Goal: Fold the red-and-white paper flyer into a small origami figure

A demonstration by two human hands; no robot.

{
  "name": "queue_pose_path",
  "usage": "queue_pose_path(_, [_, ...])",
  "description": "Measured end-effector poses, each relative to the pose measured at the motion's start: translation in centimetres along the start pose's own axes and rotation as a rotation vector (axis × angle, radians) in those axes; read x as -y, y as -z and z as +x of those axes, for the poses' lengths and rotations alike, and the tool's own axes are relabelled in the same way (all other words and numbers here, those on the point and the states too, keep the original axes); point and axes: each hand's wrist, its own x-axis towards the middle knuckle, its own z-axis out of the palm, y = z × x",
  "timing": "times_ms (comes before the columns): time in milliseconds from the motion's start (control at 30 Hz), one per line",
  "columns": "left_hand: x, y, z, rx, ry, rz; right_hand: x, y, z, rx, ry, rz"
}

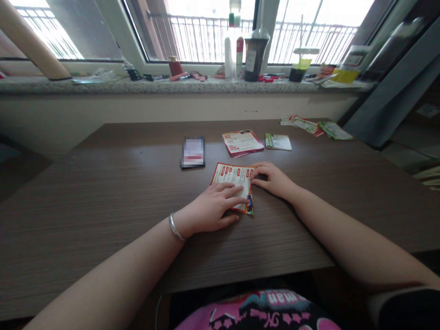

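- The left hand [213, 207] lies spread flat over a red-edged leaflet [237, 176].
- The right hand [276, 179] curls at its far corner; whether it pinches, I can't tell.

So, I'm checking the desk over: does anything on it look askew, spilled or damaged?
Only the leaflets at the far right corner look askew, slanted and loosely spread, unlike the stacked cards nearer the middle. The printed sheet under the left hand shows no visible damage, and I see no spill.

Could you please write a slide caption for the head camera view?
Left hand spread over a red-bordered leaflet, right hand at its edge, on a brown table below a cluttered windowsill.
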Motion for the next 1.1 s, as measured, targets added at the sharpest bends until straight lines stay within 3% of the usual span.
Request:
queue_pose_path(467, [-1.0,0.1,0.3,0.013,0.079,0.093,-0.2,-0.2,0.3,0.047,-0.023,0.112])
queue_pose_path(667, [-0.8,-0.4,0.3,0.011,0.101,0.091,-0.5,-0.3,0.0,0.037,0.039,0.030])
queue_pose_path(867, [-0.6,-0.1,0.3,0.013,0.066,0.079,0.7,0.2,0.1,-0.006,0.209,-0.180])
queue_pose_path(1100, [-0.7,-0.2,0.2,0.029,0.058,0.068,0.7,0.0,0.2,0.040,0.216,-0.099])
